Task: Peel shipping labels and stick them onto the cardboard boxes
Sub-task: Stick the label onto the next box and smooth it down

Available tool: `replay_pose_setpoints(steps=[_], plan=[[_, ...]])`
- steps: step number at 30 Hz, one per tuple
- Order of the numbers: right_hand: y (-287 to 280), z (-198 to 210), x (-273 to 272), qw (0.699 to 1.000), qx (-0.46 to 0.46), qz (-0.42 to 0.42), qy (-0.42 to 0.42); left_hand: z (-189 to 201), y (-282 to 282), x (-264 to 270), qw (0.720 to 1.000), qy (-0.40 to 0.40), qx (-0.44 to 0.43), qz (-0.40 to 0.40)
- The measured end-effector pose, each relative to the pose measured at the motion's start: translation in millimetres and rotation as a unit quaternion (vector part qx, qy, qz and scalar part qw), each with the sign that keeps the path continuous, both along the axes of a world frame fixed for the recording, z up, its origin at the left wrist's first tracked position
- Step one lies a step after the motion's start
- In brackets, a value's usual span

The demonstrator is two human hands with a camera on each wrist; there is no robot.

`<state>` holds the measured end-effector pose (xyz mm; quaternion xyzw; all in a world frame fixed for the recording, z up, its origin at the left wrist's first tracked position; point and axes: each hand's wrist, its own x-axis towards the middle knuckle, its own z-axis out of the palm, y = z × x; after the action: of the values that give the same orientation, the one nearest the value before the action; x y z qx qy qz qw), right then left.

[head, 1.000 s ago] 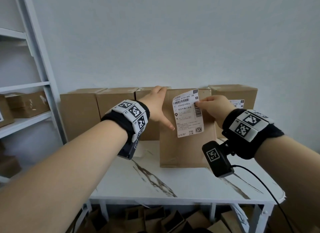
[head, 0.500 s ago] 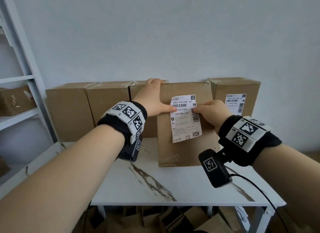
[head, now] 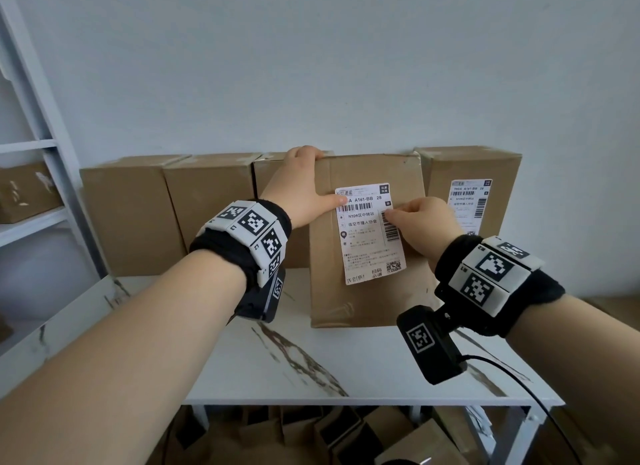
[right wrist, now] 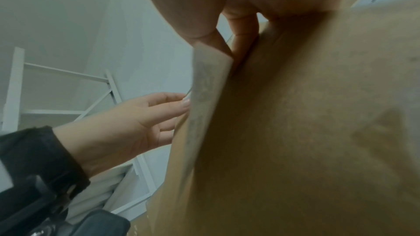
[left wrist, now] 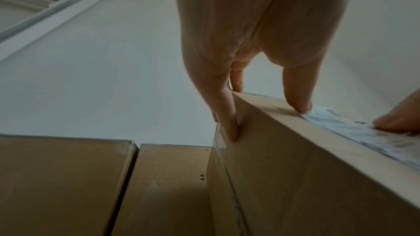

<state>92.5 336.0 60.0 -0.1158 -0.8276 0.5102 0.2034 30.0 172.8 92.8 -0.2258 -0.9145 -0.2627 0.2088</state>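
A tall cardboard box [head: 360,298] stands upright at the middle of the white table [head: 311,367]. A white shipping label [head: 369,236] lies against its front face. My left hand [head: 308,184] grips the box's upper left edge, fingers along the side [left wrist: 227,123], thumb pressing the label's upper left corner. My right hand [head: 419,217] pinches the label's right edge by the barcode. In the right wrist view the label [right wrist: 204,100] stands a little off the box [right wrist: 306,132] below the pinch, with the left hand [right wrist: 127,123] beyond it.
Several more cardboard boxes [head: 138,208] line the wall behind. The rightmost box [head: 485,166] carries a label [head: 469,205]. A white shelf unit [head: 38,218] with a box [head: 27,191] stands at the left. Flattened cardboard [head: 346,437] lies under the table.
The right hand has brought the label from in front of the box down onto its front face. The left thumb has swung up onto the label's upper left corner.
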Motion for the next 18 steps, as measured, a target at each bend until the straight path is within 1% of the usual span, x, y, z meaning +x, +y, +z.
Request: replay_pose_setpoints(steps=[18], plan=[[-2.7, 1.0, 8.2, 0.991, -0.132, 0.009, -0.016, 4.0, 2.9, 6.5, 0.999, 0.013, -0.019, 0.032]])
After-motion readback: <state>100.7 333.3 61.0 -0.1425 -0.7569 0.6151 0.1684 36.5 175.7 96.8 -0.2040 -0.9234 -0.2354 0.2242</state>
